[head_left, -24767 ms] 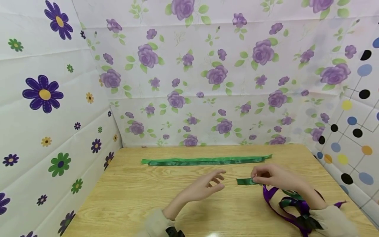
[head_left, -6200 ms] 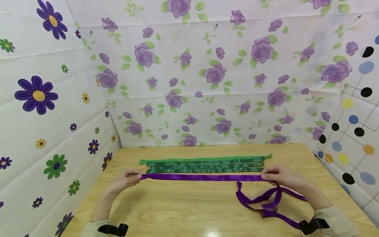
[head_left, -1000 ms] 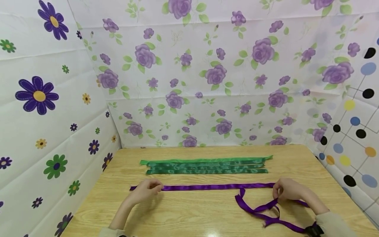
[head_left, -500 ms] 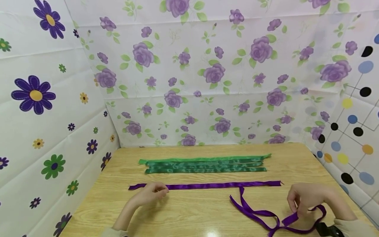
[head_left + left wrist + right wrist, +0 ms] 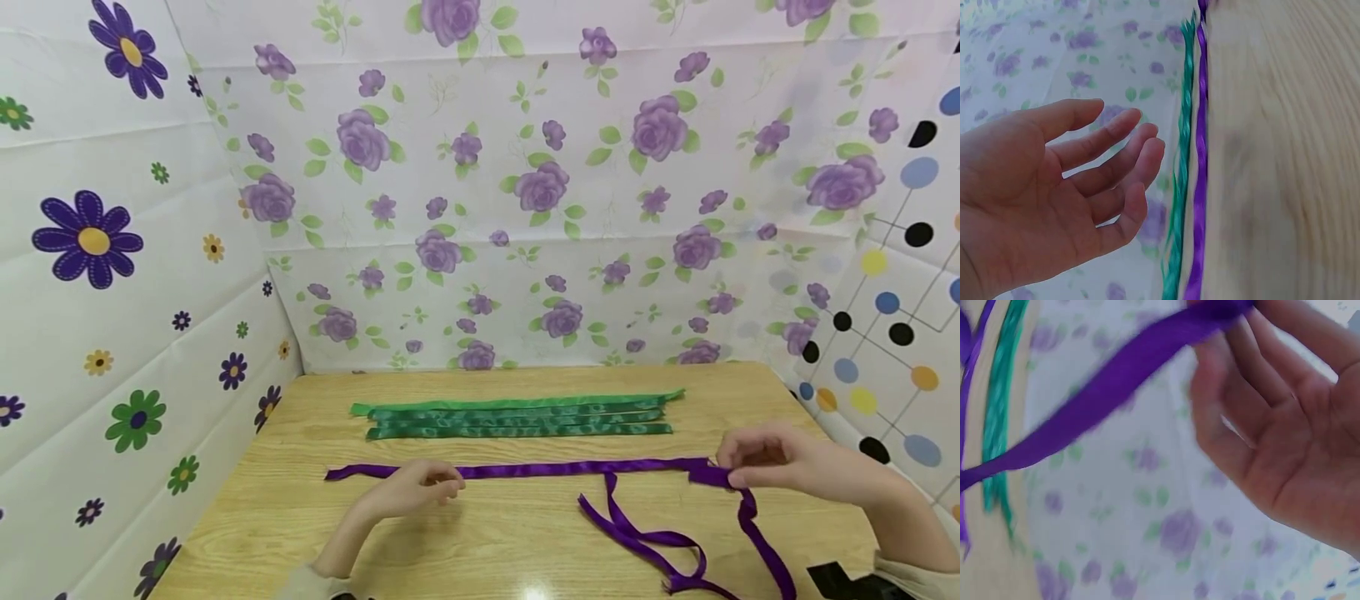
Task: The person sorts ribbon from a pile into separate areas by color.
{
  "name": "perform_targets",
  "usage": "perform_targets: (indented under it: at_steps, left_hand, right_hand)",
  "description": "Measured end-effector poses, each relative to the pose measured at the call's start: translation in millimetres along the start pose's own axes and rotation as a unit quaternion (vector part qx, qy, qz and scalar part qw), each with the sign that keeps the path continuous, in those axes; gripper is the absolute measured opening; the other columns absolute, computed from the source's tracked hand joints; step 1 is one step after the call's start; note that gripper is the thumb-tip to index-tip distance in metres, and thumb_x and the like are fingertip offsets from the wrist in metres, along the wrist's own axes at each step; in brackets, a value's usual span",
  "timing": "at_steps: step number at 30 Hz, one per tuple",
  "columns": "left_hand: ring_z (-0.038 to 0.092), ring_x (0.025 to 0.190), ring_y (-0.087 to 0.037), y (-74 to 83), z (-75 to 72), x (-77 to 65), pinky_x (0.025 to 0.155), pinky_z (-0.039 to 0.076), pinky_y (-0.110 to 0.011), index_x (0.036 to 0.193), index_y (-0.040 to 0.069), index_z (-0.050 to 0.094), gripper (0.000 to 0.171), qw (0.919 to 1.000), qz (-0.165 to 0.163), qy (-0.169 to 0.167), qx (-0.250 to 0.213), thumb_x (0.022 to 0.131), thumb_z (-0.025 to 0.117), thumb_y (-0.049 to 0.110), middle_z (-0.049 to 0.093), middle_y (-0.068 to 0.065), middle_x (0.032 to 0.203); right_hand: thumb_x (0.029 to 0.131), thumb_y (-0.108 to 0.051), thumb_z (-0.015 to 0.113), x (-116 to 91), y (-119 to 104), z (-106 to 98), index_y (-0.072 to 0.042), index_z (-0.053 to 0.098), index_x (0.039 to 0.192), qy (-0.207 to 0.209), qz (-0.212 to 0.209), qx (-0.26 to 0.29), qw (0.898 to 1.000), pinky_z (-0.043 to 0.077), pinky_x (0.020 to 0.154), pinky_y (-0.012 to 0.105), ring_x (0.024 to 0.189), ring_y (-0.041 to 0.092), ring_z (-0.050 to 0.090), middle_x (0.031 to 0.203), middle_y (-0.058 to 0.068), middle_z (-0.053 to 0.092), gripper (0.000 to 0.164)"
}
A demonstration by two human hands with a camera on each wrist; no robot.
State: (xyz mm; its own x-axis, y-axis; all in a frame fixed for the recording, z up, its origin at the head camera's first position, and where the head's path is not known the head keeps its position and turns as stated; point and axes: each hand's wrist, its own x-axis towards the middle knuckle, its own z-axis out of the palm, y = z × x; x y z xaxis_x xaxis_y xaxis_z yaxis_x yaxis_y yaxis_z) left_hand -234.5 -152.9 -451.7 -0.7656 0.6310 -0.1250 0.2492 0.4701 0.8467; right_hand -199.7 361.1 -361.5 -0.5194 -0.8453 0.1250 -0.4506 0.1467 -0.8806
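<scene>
My right hand (image 5: 813, 467) pinches the end of a purple ribbon (image 5: 765, 542) between thumb and fingers. Its tip juts left, close to the right end of another purple ribbon (image 5: 555, 469) stretched straight across the table. In the right wrist view, the held ribbon (image 5: 1110, 387) runs down and left from the fingertips. Over the left part of the straight ribbon hovers my left hand (image 5: 408, 496), covering a short stretch. The left wrist view shows this hand (image 5: 1054, 181) with loosely bent fingers and nothing in them.
Several green ribbons (image 5: 517, 431) lie side by side farther back on the wooden table (image 5: 465, 550). More purple ribbon (image 5: 645, 546) lies in a loose tangle at front right. Patterned cloth (image 5: 487, 275) walls off the back and both sides.
Since 24.8 s ago, more green strips and a straight purple one lie in the row. Over the last second, my right hand left the straight ribbon and lifted another's end; my left slid right.
</scene>
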Motion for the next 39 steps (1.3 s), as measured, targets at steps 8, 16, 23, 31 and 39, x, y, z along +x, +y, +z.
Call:
perform_targets:
  at_steps: [8,16,23,31,39]
  left_hand:
    - [0.063,0.107,-0.015,57.3,35.9,32.1,0.09,0.052,-0.027,0.133,0.013,0.055,0.033,0.9911,0.084,-0.096,-0.039,0.103,0.048,0.024,0.063,-0.011,0.125]
    - [0.04,0.139,-0.015,122.1,79.2,61.7,0.109,0.038,-0.028,0.155,0.016,0.017,0.063,0.9466,0.239,-0.19,-0.104,0.103,0.041,0.041,0.037,-0.015,0.153]
    - [0.056,0.115,-0.046,141.7,99.9,67.8,0.099,0.05,-0.041,0.141,-0.007,0.036,0.047,0.9036,0.275,-0.208,-0.255,0.104,0.043,0.022,0.049,-0.044,0.121]
    - [0.06,0.084,-0.051,125.6,87.3,59.0,0.081,0.057,-0.046,0.124,-0.02,0.048,0.04,0.915,0.259,-0.162,-0.263,0.106,0.035,0.013,0.05,-0.049,0.101]
    - [0.064,0.071,-0.003,95.0,56.0,45.8,0.068,0.056,-0.023,0.116,-0.021,0.053,0.042,0.939,0.192,-0.149,-0.244,0.104,0.043,0.018,0.064,-0.013,0.081]
  right_hand:
    - [0.092,0.018,0.045,41,-64,26,-0.001,0.061,0.106,0.177,-0.053,0.006,0.983,0.056,0.073,0.029,0.089,0.017,0.067,0.101,0.003,0.068,0.028]
    - [0.093,0.01,0.054,84,-109,55,-0.001,0.063,0.098,0.282,-0.062,0.018,0.957,0.057,0.079,0.03,0.096,0.021,0.069,0.105,0.007,0.069,0.015]
    - [0.096,-0.001,0.056,105,-107,57,-0.003,0.062,0.099,0.373,-0.053,0.08,0.923,0.053,0.089,0.023,0.102,0.015,0.066,0.108,0.0,0.07,0.007]
    - [0.097,0.0,0.053,95,-78,35,-0.003,0.058,0.094,0.447,-0.107,0.141,0.877,0.056,0.079,0.024,0.094,0.013,0.069,0.098,0.002,0.072,0.006]
    - [0.095,-0.009,0.059,73,-39,20,-0.005,0.059,0.105,0.474,-0.029,0.181,0.861,0.057,0.077,0.026,0.087,0.013,0.071,0.088,0.001,0.075,0.011]
